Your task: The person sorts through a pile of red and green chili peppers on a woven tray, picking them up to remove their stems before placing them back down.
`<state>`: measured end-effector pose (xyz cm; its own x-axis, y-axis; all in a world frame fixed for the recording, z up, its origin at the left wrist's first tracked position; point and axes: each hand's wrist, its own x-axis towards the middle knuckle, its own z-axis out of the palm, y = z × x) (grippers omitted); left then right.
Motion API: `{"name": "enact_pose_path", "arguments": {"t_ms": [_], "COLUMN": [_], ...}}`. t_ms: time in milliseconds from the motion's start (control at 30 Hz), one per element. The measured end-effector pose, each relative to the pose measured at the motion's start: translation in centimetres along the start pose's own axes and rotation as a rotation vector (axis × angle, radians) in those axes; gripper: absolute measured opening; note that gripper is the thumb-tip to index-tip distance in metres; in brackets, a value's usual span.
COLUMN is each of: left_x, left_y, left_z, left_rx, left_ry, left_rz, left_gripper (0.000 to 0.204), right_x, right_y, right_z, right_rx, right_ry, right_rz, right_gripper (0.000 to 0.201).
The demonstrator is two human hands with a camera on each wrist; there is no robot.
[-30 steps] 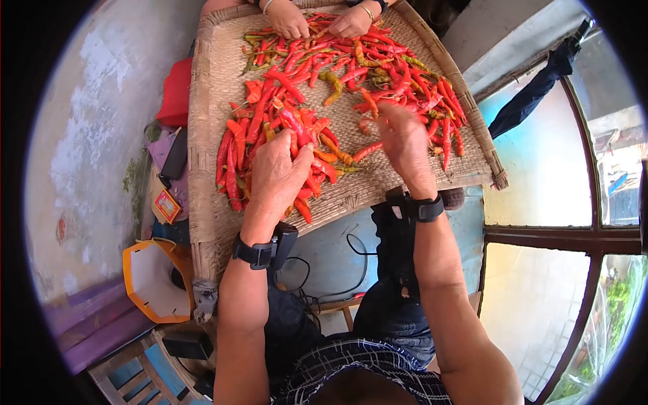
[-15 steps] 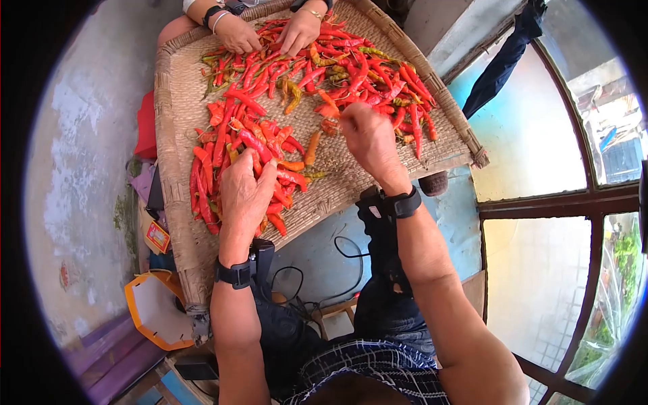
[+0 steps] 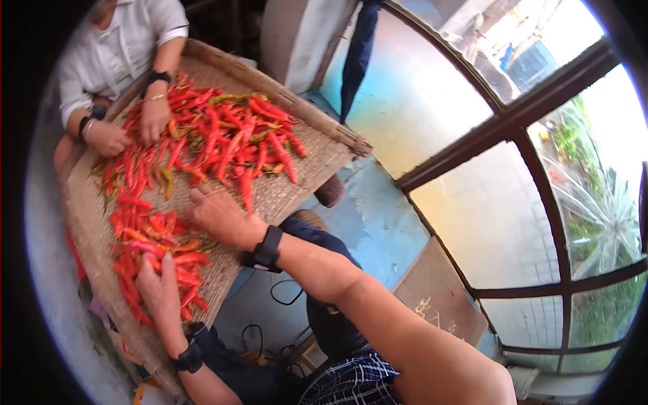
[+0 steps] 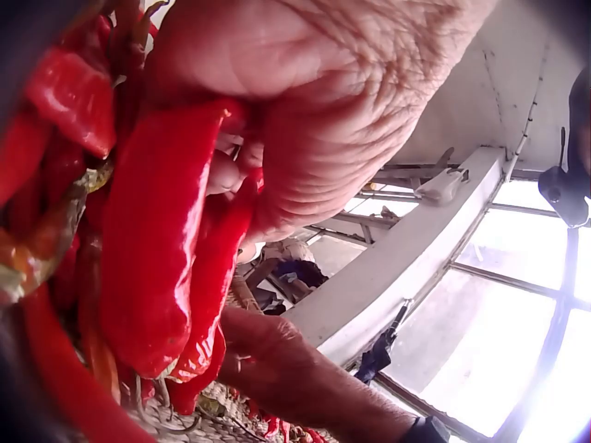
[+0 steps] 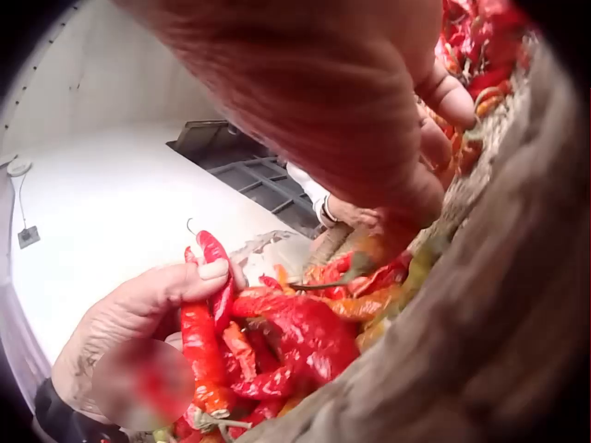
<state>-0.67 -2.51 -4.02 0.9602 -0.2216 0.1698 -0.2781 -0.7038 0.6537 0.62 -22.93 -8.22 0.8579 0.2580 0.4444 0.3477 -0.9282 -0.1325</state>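
Note:
Red peppers (image 3: 192,258) lie in a pile at the near left of a woven tray (image 3: 88,196). Over this pile my left hand (image 3: 160,290) has its thumb and fingers round red peppers; the right wrist view shows the thumb of the left hand (image 5: 138,318) against a slim red pepper (image 5: 215,268). A long red pepper (image 4: 157,240) hangs beside the palm in the left wrist view. My right hand (image 3: 226,219) is low over the tray between the two piles, fingers bent down beside orange-red peppers (image 5: 466,152); whether they grip one is hidden.
A larger pepper pile (image 3: 223,138) covers the far side. Another person's hands (image 3: 155,121) are in its left part. Right of the tray are a dark folded umbrella (image 3: 354,61) and framed windows (image 3: 486,223). Cables (image 3: 287,291) lie below the tray.
The head view has swung right, so the tray appears further left and tilted. My right hand has moved from the right pile's edge towards the left pile. My left hand stays at its pile.

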Motion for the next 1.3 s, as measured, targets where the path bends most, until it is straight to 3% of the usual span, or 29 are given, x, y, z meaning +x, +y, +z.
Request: {"name": "enact_pose_path", "arguments": {"t_ms": [33,100,167,200,233,300,333,433,567,700,733,767,800,833,867,900,933,967,1033,1100,1133,1200,1300], "left_x": [0.1,0.0,0.0,0.0,0.0,0.1,0.2,0.3,0.2,0.4,0.5,0.5,0.6,0.4,0.2,0.3,0.4,0.3,0.4,0.5,0.6,0.7,0.8], "left_y": [0.5,0.5,-0.1,-0.3,-0.2,0.8,1.2,1.7,1.6,2.4,2.0,1.3,0.9,0.8,0.6,0.9,1.4,1.6,1.3,1.0,0.9,0.6,0.4], "left_z": [-0.4,-0.1,0.8,1.1,1.0,0.3,0.1,0.3,0.7,0.1,0.3,0.2,0.1,0.1,0.2,0.2,0.0,-0.2,-0.1,-0.3,-0.2,0.0,-0.2], "left_rx": [0.027,-0.001,0.022,0.053,0.052,0.022,0.023,0.055,0.023,0.086,0.066,0.062,0.022,-0.018,-0.048,-0.077,-0.101,-0.128,-0.216,-0.294,-0.402,-0.395,-0.382], "left_ry": [-0.056,0.008,0.081,0.164,0.163,0.017,0.014,-0.095,-0.116,-0.154,-0.136,-0.119,-0.114,-0.109,-0.084,-0.052,-0.043,-0.036,0.008,0.010,0.005,0.032,0.045], "left_rz": [-0.035,-0.010,0.034,0.076,0.075,0.023,0.025,0.010,0.060,0.051,0.090,0.125,0.130,0.126,0.120,0.123,0.046,-0.029,0.006,-0.032,-0.060,-0.022,-0.021], "left_gripper": [0.032,0.032,0.033,0.033,0.033,0.032,0.032,0.028,0.033,0.027,0.025,0.023,0.020,0.018,0.016,0.014,0.012,0.009,0.010,0.010,0.010,0.010,0.011], "right_x": [0.1,0.5,1.4,1.7,2.0,2.3,2.0,1.1,1.3,2.1,2.0,2.6,2.2,2.2,2.6,2.6,2.5,2.7,2.4,1.9,1.9,2.2,2.5], "right_y": [0.1,0.1,0.9,1.0,0.8,0.6,0.4,-2.1,-4.0,-3.3,-2.7,-1.9,-0.5,0.6,1.3,2.2,2.4,2.2,0.4,-1.2,-1.6,-2.7,-3.0], "right_z": [-0.6,-1.0,-1.6,-2.1,-2.5,-3.1,-3.3,-2.0,-2.0,-0.5,-0.8,-0.8,-1.1,-0.2,-2.0,-1.1,-0.8,-0.9,-1.1,-0.9,-0.8,-0.7,-1.5], "right_rx": [0.092,0.185,0.583,0.714,0.713,0.455,0.476,0.837,1.037,1.177,1.168,1.506,1.379,1.566,1.786,1.784,1.881,1.853,1.587,1.039,1.045,1.056,1.151], "right_ry": [-0.010,-0.025,0.101,0.262,0.261,0.489,0.437,0.211,0.158,0.332,0.291,0.237,0.192,0.355,0.368,0.514,0.563,0.539,0.242,-0.003,-0.005,-0.192,-0.282], "right_rz": [0.062,0.130,0.376,0.474,0.476,0.501,0.376,0.103,0.102,0.122,0.260,0.447,0.515,0.515,0.665,0.629,0.706,0.839,0.821,0.315,0.318,0.108,0.145], "right_gripper": [0.010,0.011,0.015,0.026,0.026,0.043,0.056,0.030,0.022,0.017,0.015,0.015,0.014,0.019,0.025,0.030,0.034,0.037,0.038,0.032,0.032,0.026,0.024]}}
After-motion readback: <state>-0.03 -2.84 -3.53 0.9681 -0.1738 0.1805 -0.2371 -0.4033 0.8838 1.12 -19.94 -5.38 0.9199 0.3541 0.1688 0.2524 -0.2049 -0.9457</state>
